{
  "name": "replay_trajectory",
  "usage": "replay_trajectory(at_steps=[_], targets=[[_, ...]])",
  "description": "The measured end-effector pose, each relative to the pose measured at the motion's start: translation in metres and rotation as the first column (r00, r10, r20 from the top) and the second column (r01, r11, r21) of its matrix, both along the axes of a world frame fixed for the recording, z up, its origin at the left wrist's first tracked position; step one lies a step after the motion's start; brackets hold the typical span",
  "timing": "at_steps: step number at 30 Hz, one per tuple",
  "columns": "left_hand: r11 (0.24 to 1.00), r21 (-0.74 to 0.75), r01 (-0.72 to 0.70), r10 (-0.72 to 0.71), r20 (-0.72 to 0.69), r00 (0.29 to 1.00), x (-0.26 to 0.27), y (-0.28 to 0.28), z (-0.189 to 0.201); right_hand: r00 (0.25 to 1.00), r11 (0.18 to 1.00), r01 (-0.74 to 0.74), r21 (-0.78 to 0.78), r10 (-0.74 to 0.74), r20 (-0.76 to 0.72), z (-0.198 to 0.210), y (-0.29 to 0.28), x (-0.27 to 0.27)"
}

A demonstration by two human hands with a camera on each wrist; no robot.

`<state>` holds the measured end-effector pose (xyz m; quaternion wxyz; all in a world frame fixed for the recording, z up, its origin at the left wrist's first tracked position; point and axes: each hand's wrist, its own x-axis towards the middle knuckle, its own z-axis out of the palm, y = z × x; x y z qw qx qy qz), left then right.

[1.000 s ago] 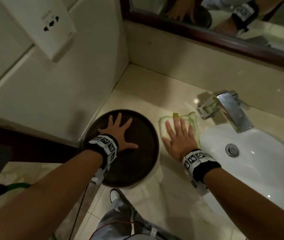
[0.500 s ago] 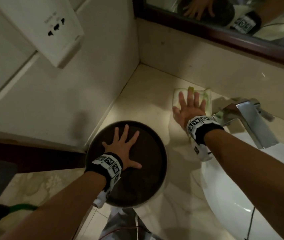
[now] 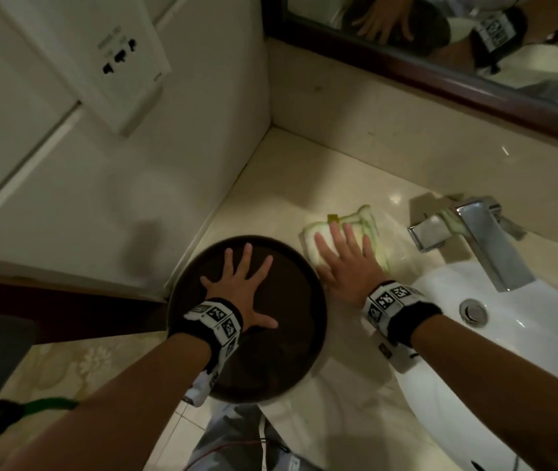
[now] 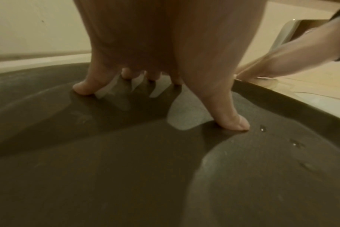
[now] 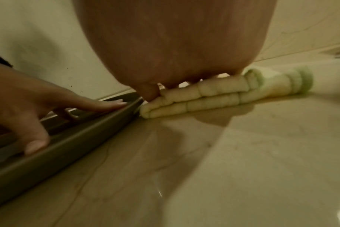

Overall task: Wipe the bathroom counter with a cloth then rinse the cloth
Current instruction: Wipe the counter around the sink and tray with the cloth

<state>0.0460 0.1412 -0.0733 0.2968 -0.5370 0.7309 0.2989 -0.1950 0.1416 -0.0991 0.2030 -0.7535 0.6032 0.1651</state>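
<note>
cloth [image 3: 365, 232] partly under right hand [image 3: 345, 266], sink [image 3: 508, 368] cut off at edge

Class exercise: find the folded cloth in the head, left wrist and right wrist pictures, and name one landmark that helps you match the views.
Head: the cloth lies centre-right on the counter, under the right hand.
Left wrist: not clearly in view; only the right hand shows at the right edge.
Right wrist: centre, folded layers under the fingers.
Shared landmark: the dark round tray, beside the cloth.
</note>
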Motion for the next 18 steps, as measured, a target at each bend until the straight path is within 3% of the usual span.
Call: replay_trajectory(at_steps=[5, 12, 18], targets=[[1.000, 0.002, 0.010, -0.010, -0.002, 1.000, 0.002, 0.000, -0.001, 0.996, 0.996, -0.087, -0.022, 0.087, -0.014, -0.001, -0.014, -0.014], [1.000, 0.018, -0.003, 0.003, -0.006, 1.000, 0.000, 0.002, 0.000, 0.992, 0.993, 0.120, 0.001, -0.119, -0.027, 0.000, -0.101, -0.038], [1.000, 0.019, -0.021, 0.021, -0.012, 1.000, 0.002, 0.002, 0.003, 0.983, 0.980, 0.186, -0.069, -0.185, 0.016, -0.002, -0.120, -0.033]])
